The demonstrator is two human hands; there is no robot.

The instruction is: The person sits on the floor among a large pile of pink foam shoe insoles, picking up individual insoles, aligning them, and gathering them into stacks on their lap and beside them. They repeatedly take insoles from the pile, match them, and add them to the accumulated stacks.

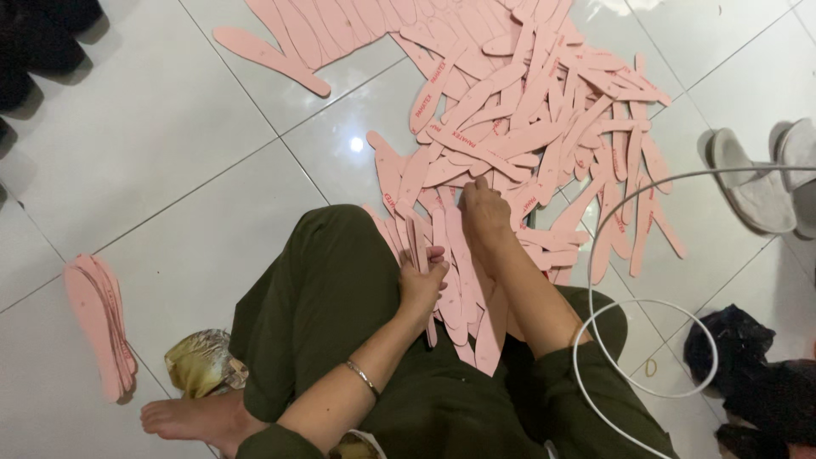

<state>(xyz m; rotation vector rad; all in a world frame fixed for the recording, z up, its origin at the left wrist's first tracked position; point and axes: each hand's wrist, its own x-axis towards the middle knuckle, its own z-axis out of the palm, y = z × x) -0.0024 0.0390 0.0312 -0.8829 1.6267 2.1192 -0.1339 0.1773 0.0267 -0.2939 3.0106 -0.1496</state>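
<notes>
I sit on a white tiled floor with a big loose pile of pink shoe insoles [527, 110] spread in front of me. My left hand [422, 280] grips a small upright bundle of pink insoles [417, 242] above my knee. My right hand [484, 217] reaches forward, fingers down, touching the insoles at the near edge of the pile. More insoles lie across my lap [472, 314] between my arms. A thin bracelet is on my left wrist.
A neat stack of pink insoles [98, 323] lies at the left. A white cable [595, 340] loops at the right, near grey slippers [752, 183] and dark cloth [756, 374]. My bare foot [191, 418] rests beside a crumpled gold wrapper [200, 361].
</notes>
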